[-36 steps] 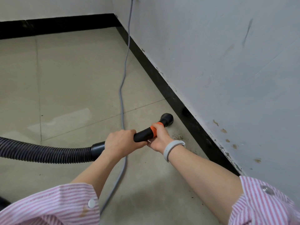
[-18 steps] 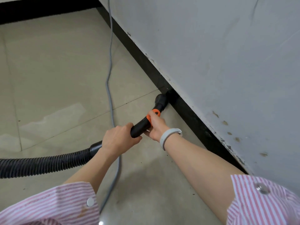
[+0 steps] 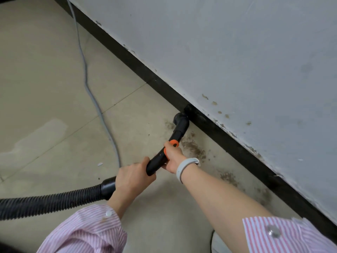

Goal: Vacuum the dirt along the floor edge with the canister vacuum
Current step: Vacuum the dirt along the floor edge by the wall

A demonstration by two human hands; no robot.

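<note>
While both hands hold the black nozzle tube [image 3: 179,131], the step in hand looks like the sweep along the skirting itself: the tube's open tip sits low at the floor, touching or just beside the black baseboard [image 3: 228,141] where it meets the grey wall [image 3: 237,52]. The left hand [image 3: 134,178] is wrapped fully round the near end of the tube, just past the collar where the ribbed hose [image 3: 54,201] joins, fingers curled shut on it. The right hand [image 3: 173,156], with a pale wristband [image 3: 184,168] on its wrist, is closed round the tube farther along, at the orange ring [image 3: 172,144], thumb on top. Loose brown dirt [image 3: 193,146] lies scattered on the tiled floor [image 3: 45,70] just right of the tube and nearer, in patches following the baseboard toward the near right; a fainter smudge lies left of the tip. By my reading the job is partly done at best, since much of the soil is still on the tiles. The next move would call for drawing the tip back nearward along the edge, keeping it flat to the floor and tight to the skirting, and keeping clear of the grey power cord [image 3: 91,92] lying to the left. The canister itself is out of view. No brand, label or writing can be read anywhere.
</note>
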